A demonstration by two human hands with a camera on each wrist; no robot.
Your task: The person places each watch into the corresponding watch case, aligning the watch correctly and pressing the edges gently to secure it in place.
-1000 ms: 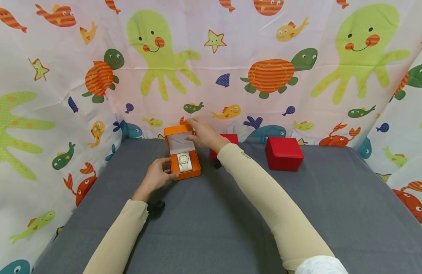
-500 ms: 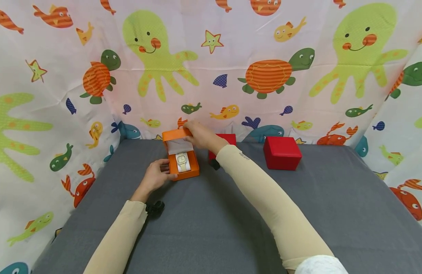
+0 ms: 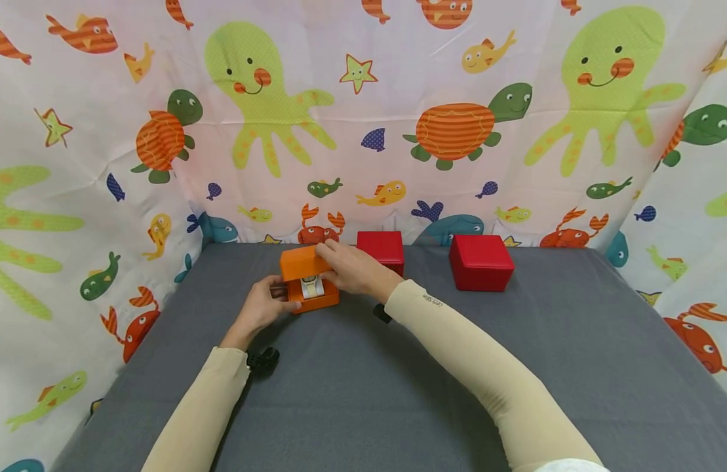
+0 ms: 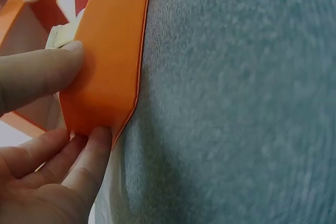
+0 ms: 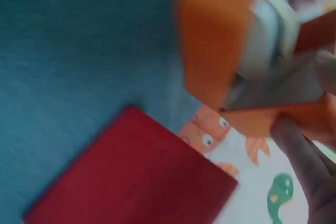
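An orange watch box (image 3: 322,303) stands on the grey cloth, its hinged lid (image 3: 301,263) tilted partway down over the base. Inside, a watch with a pale strap (image 3: 311,287) sits round a white cushion, its upper part hidden by the lid. My left hand (image 3: 263,305) grips the base at the left, thumb on the front and fingers against the side, as the left wrist view also shows. With my right hand (image 3: 357,267) I pinch the lid at its right edge. The right wrist view is blurred but has the fingers on the lid's rim.
Just behind my right hand is a red box (image 3: 379,246). Another closed red box (image 3: 481,262) stands farther right. A sea-animal printed curtain (image 3: 363,131) hangs along the back and sides of the grey-covered table (image 3: 363,393).
My right hand has swung the lid from upright forward and down over the watch. The left hand keeps its hold on the base. More of the red box behind now shows.
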